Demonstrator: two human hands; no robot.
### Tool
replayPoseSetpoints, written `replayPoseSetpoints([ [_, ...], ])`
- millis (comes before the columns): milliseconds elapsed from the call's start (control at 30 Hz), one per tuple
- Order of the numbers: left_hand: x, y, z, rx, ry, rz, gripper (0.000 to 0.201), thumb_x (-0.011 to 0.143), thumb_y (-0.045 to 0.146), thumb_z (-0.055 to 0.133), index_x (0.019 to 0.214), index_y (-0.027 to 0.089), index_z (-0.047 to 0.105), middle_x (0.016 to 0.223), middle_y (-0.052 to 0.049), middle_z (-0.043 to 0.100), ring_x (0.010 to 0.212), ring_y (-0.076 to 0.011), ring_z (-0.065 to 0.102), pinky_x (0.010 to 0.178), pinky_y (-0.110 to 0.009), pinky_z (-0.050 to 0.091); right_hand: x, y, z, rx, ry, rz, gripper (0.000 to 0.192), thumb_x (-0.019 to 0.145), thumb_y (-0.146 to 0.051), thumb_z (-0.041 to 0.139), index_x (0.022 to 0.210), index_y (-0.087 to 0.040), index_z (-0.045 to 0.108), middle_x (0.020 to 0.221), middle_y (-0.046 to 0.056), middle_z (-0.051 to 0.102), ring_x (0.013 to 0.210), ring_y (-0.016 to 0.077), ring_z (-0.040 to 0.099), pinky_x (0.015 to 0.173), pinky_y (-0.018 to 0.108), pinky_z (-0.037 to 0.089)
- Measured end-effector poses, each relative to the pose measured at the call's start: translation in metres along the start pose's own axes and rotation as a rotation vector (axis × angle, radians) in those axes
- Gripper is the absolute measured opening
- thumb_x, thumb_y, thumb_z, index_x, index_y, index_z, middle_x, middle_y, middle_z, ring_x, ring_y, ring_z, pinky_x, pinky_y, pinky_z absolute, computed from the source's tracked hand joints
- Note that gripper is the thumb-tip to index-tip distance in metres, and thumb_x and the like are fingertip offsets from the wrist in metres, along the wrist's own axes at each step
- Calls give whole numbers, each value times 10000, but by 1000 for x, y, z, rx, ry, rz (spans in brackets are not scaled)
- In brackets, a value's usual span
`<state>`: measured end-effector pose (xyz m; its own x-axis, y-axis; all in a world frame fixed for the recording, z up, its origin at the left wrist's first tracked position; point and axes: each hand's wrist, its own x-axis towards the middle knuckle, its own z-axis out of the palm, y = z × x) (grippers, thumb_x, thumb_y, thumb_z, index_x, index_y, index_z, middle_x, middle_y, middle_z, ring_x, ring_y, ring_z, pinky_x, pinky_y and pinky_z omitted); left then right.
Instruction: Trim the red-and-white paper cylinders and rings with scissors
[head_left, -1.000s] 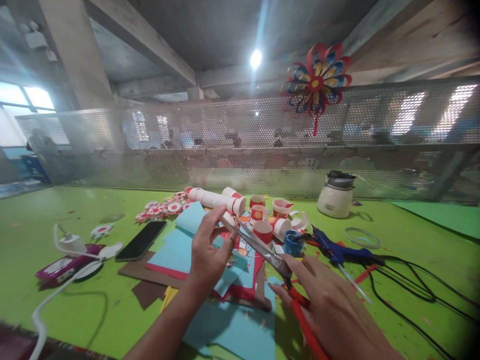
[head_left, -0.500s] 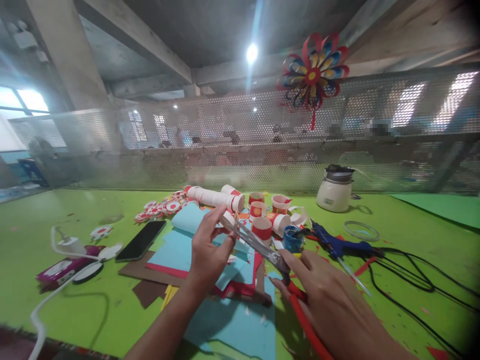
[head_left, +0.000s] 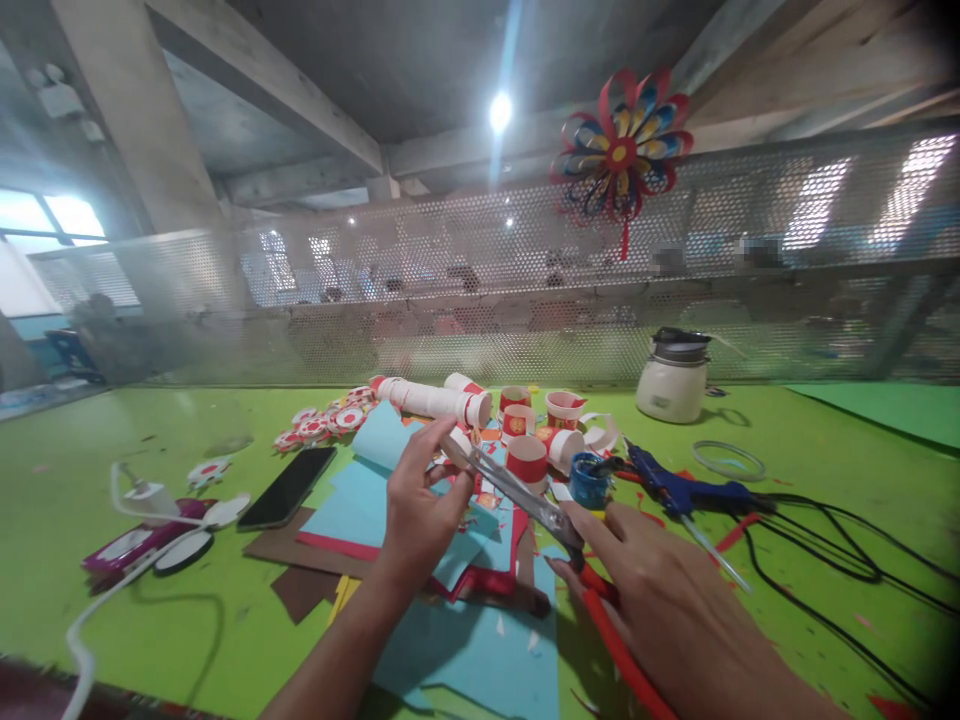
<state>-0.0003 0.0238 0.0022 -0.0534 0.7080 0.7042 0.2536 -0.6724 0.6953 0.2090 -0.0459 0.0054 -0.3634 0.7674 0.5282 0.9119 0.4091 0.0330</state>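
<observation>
My right hand (head_left: 660, 575) is wrapped round the red handles of a pair of scissors (head_left: 525, 495), whose metal blades point up and to the left. The blade tips reach the fingers of my left hand (head_left: 424, 490). Thumb and fingers there are pinched on a small white paper piece (head_left: 459, 442), partly covered by the fingers and blades. Below both hands lie light blue paper sheets (head_left: 345, 510), with red and brown sheets under them. Just past the blades stand red and white paper cups (head_left: 527, 462), some cut down.
A phone (head_left: 289, 487), a purple device (head_left: 135, 545) with a white cable and red-and-white paper flowers (head_left: 315, 425) lie left. At right are a blue paint pot (head_left: 589, 480), a blue glue gun (head_left: 686, 492) with black cords and a white jar (head_left: 673, 378). Perforated metal screens rise behind.
The view has shifted slightly, so everything sits a little lower and further right on the table. Both hands keep their hold, with the scissors at nearly the same angle.
</observation>
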Motion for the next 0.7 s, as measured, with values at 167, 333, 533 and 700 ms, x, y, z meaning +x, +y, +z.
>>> replayPoseSetpoints([
  [167,0,0,-3,-19,-19,-2,457,757,163,594,1204,213,510,1230,-79,513,1077,-197,549,837,-299,537,3,1,-5,1,-28,-9,355,763,-154,528,1109,-174,608,723,61,577,606,215,564,516,297,393],
  [333,2,1,-4,19,5,37,452,737,147,606,1181,201,539,1202,-82,531,1043,-202,567,779,-285,558,2,3,-7,-10,-73,22,366,781,-144,513,1134,-205,591,738,52,557,592,200,545,516,284,361],
  [533,1,1,-2,50,34,26,433,736,155,601,1160,221,545,1152,-62,549,979,-174,587,765,-281,562,3,3,-4,-19,-54,-4,358,787,-145,483,1121,-189,603,715,62,571,590,200,545,512,280,350],
  [700,0,2,-1,81,47,26,440,733,160,602,1165,215,537,1119,-59,553,933,-161,591,749,-276,564,2,3,-9,-42,-39,-13,369,773,-120,459,1096,-196,620,706,66,567,576,199,539,507,277,336],
])
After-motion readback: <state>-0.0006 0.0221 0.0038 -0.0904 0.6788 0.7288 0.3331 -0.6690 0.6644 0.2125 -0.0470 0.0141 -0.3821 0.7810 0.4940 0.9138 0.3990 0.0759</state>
